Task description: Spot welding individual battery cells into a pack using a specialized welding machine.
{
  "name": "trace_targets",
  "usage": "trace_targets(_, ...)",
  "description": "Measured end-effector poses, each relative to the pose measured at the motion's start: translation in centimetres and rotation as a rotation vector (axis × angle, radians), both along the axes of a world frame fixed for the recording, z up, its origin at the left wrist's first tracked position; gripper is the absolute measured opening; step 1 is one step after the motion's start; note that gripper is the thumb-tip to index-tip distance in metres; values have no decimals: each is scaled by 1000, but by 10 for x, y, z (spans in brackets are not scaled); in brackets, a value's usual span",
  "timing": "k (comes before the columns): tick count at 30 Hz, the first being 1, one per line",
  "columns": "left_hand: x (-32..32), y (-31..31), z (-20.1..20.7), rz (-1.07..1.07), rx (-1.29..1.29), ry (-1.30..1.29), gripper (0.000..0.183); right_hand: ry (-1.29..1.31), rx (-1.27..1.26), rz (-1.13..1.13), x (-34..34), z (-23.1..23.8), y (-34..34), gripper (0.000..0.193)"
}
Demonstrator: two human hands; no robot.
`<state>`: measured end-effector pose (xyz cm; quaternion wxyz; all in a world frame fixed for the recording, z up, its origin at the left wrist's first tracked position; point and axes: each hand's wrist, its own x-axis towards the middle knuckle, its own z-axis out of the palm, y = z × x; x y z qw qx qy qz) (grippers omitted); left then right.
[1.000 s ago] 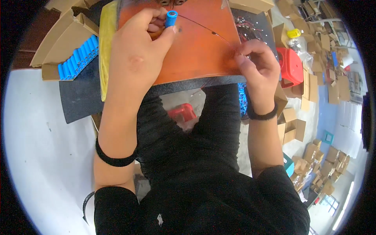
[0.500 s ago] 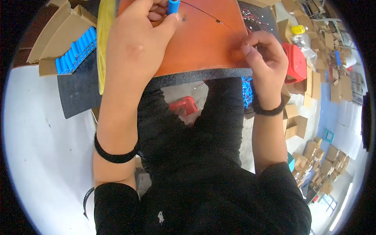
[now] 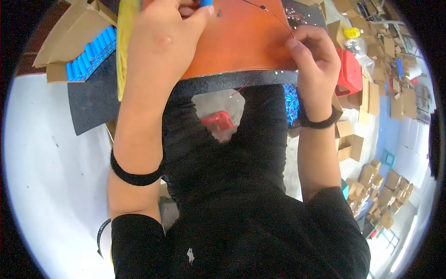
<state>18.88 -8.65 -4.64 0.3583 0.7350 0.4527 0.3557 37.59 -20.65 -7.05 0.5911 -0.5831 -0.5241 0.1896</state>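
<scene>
Cardboard boxes lie all over the floor at the right; an orange mat covers the work surface, with a black foam sheet under it; the left hand is closed on a small blue cylinder at the top edge; the right hand pinches a thin black wire that runs over the mat; more blue cylinders fill a carton at the left.

Both hands have shifted toward the top edge.
</scene>
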Motion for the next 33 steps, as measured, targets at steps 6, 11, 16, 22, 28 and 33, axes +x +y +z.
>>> trace_targets(6,-16,-8,5,-177,-43,-33,31,-182,134,-34,-3,20,18,9)
trace_targets(11,-22,-7,2,-377,0,-170,29,-448,101,-20,-11,29,28,6)
trace_targets(16,-19,7,6,-254,27,61,28,-612,254,-58,-12,25,44,6)
trace_targets(22,-11,11,-4,-213,187,49,28,-584,192,-66,-10,22,46,6)
trace_targets(28,-11,12,-2,-192,200,110,27,-118,-128,137,-12,29,43,15)
trace_targets(33,-10,13,-5,-190,222,69,25,-8,-152,161,-11,26,51,16)
